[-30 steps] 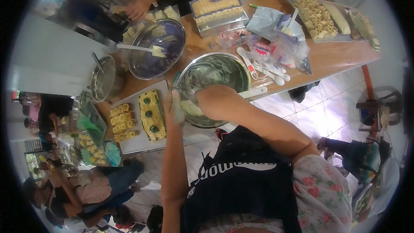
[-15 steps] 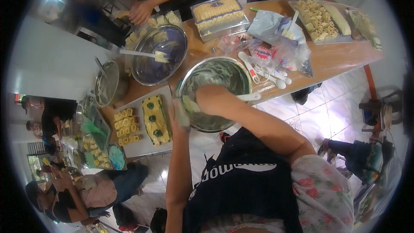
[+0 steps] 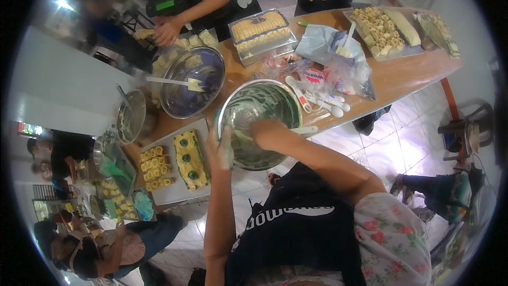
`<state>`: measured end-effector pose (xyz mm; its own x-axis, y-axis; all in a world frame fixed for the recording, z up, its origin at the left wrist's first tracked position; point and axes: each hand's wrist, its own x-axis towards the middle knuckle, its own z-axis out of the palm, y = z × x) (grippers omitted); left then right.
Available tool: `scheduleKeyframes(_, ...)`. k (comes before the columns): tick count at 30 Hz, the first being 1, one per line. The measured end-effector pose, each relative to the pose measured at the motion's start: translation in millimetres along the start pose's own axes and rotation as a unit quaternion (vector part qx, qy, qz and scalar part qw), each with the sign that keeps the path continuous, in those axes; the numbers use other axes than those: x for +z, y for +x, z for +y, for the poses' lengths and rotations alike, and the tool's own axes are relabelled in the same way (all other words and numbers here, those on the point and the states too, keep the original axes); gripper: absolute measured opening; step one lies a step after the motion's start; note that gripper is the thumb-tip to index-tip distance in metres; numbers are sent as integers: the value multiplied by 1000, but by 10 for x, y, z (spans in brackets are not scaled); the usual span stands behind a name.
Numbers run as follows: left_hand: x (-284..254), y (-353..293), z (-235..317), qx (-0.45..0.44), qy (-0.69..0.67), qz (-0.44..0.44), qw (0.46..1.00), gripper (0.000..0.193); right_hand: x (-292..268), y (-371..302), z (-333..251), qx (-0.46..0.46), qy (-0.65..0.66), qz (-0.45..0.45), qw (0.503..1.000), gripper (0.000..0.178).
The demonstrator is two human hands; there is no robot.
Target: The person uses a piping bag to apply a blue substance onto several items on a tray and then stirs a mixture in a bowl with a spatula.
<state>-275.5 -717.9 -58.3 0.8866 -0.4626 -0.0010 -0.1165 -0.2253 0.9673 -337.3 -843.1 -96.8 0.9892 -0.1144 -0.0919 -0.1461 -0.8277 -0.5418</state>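
A steel mixing bowl [image 3: 236, 94] with green cream smeared inside stands at the table's near edge. My left hand [image 3: 220, 148], streaked with green, grips its left side. Down inside the bowl is my right hand [image 3: 268, 133], over the green cream; its fingers are hidden and blurred. A white spatula handle [image 3: 304, 130] sticks out over the right rim beside my right wrist. Whether my right hand holds that spatula I cannot tell.
Behind left stands a bowl of purple cream [image 3: 191, 82] with a white spatula. A decorated cake [image 3: 191, 161] lies on the left board. Measuring spoons [image 3: 330, 107] and plastic bags [image 3: 338, 71] are to the right. A frosted cake [image 3: 259, 29] stands at the back, near a co-worker's hands [image 3: 166, 29].
My left hand has closed against the bowl's side. My right hand has shifted slightly toward the right inside the bowl. The whole view has shifted a little.
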Motion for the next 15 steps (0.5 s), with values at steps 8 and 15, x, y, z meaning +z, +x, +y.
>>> scheduleKeyframes(8, -191, 309, -86, -48, 73, -47, 995, 32, -326, 45, 337, -57, -229, 149, 960, 18)
scheduleKeyframes(15, -37, 493, -125, 150, 120, -80, 978, 33, -473, 255, -81, -34, -232, 179, 956, 13)
